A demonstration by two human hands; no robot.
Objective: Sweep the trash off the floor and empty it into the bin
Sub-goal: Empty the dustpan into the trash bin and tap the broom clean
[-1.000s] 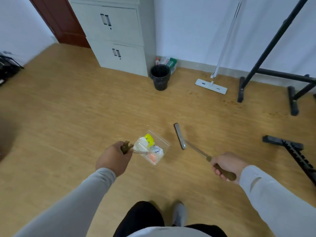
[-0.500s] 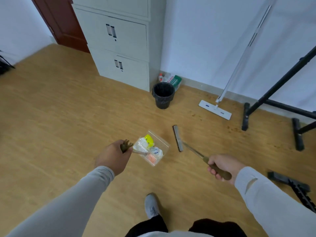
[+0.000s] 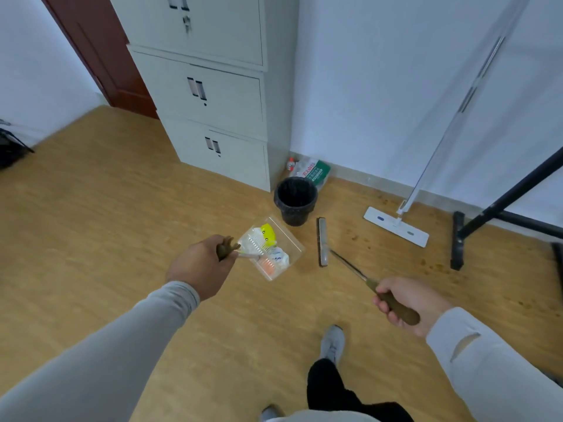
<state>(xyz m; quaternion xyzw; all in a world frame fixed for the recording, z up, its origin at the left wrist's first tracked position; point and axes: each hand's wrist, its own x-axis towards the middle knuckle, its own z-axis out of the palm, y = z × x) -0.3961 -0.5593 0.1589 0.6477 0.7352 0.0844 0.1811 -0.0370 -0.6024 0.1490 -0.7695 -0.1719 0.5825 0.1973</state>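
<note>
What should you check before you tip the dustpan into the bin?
1. Left hand has a firm grip on the dustpan handle: ok.
2. Trash sits inside the clear dustpan, none hanging over its edge: ok.
3. Bin stands upright with its mouth open: ok.
4. Dustpan is over the bin's mouth: not ok, it sits short of the bin, toward the person.
5. Brush in the right hand is out of the pouring path: ok, it is off to the right of the dustpan.
6. No trash left on the floor: cannot tell, small dark specks show near the mop.
</note>
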